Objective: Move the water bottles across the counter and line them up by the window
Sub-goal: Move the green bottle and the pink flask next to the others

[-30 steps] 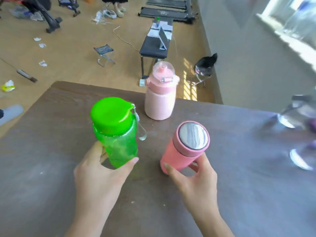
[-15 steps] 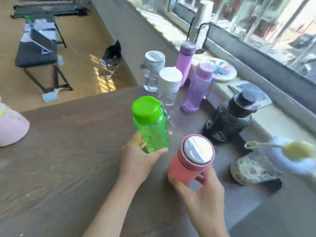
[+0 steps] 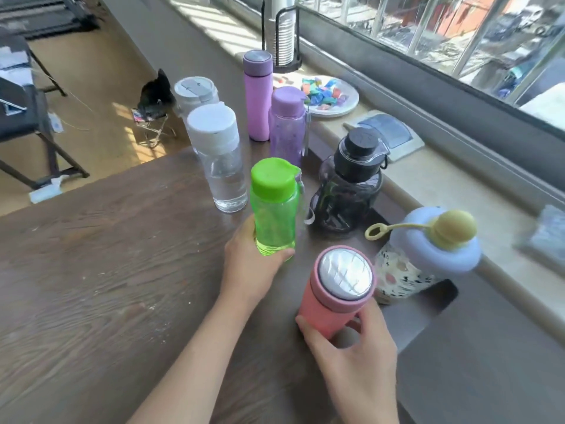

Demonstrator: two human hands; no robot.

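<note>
While the left hand (image 3: 249, 264) wraps around the lower part of the green bottle (image 3: 275, 209), thumb on the near side and fingers behind, the right hand (image 3: 357, 356) clasps the base of the pink bottle (image 3: 333, 295) between thumb and fingers. In the head view both bottles stand roughly upright over the brown wooden tabletop (image 3: 107, 270); whether their bases touch the wood cannot be told. The green bottle has a bright green cap with a loop strap hanging at its right. The pink one shows a shiny metal lid top.

Beyond them, toward the window (image 3: 428, 35), more bottles stand in a loose cluster. A clear bottle with a white cap (image 3: 220, 157) is just behind and left of the green one, and another clear bottle with a grey-white lid (image 3: 195, 93) is behind it. A tall lilac flask (image 3: 257, 96) and a translucent purple bottle (image 3: 288, 123) stand close together. A dark smoky bottle with a black cap (image 3: 348, 191) stands just right of the green bottle. A patterned bottle with a pale blue lid and yellow stopper (image 3: 425, 255) stands just right of the pink bottle. A white plate of coloured pieces (image 3: 339, 110) lies on the window ledge (image 3: 443, 185).
</note>
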